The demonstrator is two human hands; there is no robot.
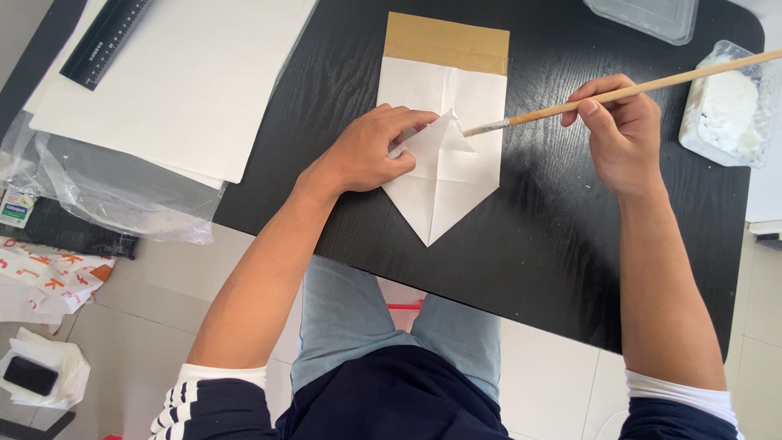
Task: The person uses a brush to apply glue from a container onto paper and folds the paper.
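**White folded paper, glue stage**

White folded paper (444, 163) with a brown strip at its far end, lying mid-table (554, 244) with its point toward the person. Left hand (366, 151): fingers (411, 122) pressed together on a lifted triangular flap, on the paper's left half. Right hand (623, 134): fingers clamped on a wooden brush (635, 90), bristles touching the flap's edge. Step judged: pasting the flap; next calls for pressing it flat. Paste tub (729, 106) sits right of the paper.
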